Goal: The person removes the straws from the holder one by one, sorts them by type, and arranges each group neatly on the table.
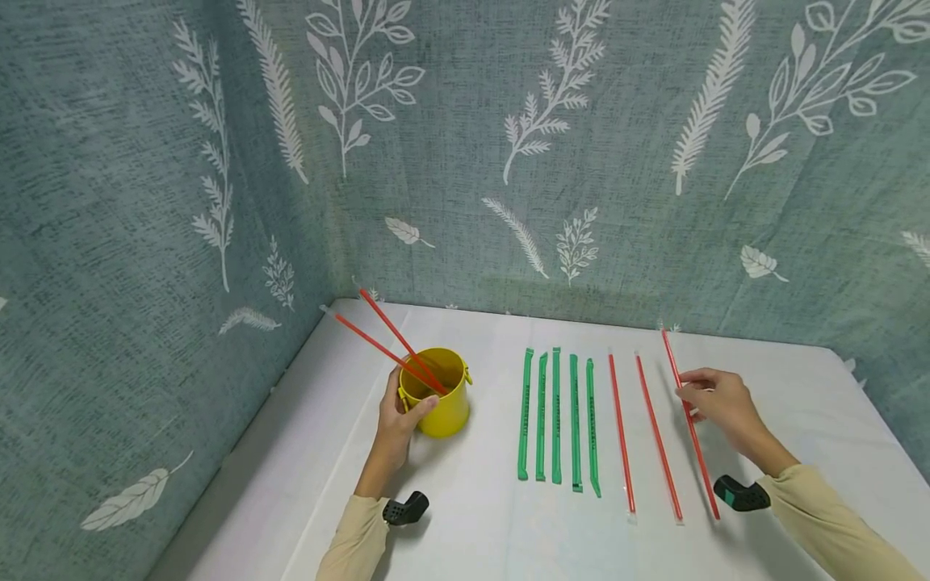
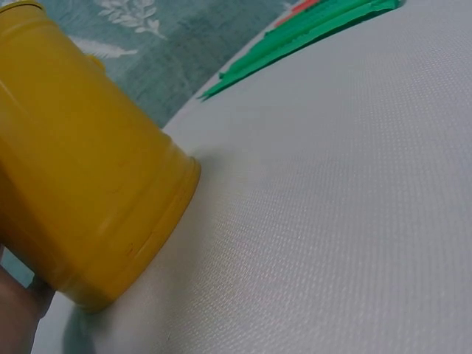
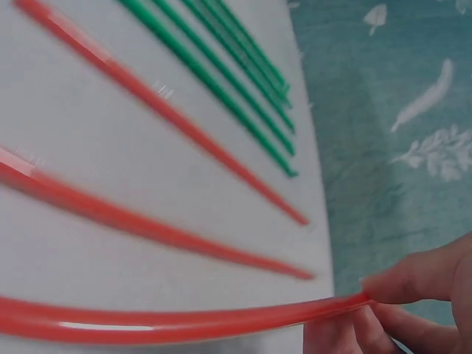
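Note:
My left hand [image 1: 395, 420] grips a small yellow bucket [image 1: 454, 411] around its left side, thumb over the near face. Two red straws [image 1: 392, 329] in clear wrappers lean out of the bucket toward the upper left. In the left wrist view the yellow bucket [image 2: 88, 162] looks tilted, its base close to the white surface. My right hand [image 1: 722, 403] pinches a wrapped red straw [image 1: 697, 444] between thumb and fingers. The right wrist view shows that red straw [image 3: 162, 324] running left from my fingertips [image 3: 383, 287].
Two more red straws [image 1: 621, 436] lie on the white table [image 1: 494, 532], left of my right hand. Several green-wrapped straws [image 1: 556, 420] lie in a row between them and the bucket. Leaf-patterned cloth [image 1: 450, 161] walls the back and left side.

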`<action>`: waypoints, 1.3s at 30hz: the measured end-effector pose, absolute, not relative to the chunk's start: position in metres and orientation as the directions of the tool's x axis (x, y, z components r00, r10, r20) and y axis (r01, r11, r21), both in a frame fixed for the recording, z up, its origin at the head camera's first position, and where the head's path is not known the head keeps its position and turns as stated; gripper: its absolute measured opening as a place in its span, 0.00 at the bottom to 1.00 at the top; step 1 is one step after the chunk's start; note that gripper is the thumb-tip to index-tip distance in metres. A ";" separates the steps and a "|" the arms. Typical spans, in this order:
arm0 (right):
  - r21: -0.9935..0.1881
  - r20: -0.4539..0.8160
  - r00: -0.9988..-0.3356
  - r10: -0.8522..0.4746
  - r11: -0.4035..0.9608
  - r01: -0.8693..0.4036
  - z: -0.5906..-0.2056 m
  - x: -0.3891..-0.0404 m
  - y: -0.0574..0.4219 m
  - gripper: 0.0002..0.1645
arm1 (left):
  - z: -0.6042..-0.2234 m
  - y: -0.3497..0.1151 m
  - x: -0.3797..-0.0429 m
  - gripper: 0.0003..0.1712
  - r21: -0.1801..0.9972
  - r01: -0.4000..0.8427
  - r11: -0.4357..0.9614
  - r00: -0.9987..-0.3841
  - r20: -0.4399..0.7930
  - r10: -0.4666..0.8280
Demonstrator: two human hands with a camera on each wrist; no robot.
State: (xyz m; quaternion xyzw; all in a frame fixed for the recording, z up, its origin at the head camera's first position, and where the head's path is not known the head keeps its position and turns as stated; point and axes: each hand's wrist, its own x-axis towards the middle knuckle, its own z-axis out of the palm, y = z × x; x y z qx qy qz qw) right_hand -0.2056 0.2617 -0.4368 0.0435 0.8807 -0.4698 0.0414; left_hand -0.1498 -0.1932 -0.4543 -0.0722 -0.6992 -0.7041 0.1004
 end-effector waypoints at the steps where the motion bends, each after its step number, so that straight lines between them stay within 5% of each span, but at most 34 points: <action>1: -0.822 -0.122 -0.991 0.052 0.554 0.130 -0.441 -0.206 0.263 0.24 | -0.454 -0.193 -0.149 0.42 0.970 0.242 -0.003 -0.969 0.242 -0.040; 12: -0.753 -0.142 -0.990 0.022 0.647 0.123 -0.461 -0.203 0.266 0.22 | -0.459 -0.194 -0.152 0.43 0.973 0.233 -0.007 -0.972 0.232 -0.036; 21: -0.664 0.023 -1.000 0.009 0.747 -0.009 -0.474 -0.202 0.260 0.16 | -0.483 -0.202 -0.162 0.41 0.967 0.254 -0.034 -0.966 0.252 -0.050; 39: -0.702 0.147 -0.987 -0.062 0.696 -0.148 -0.436 -0.199 0.216 0.15 | -0.482 -0.201 -0.163 0.41 0.966 0.260 0.001 -0.964 0.260 -0.054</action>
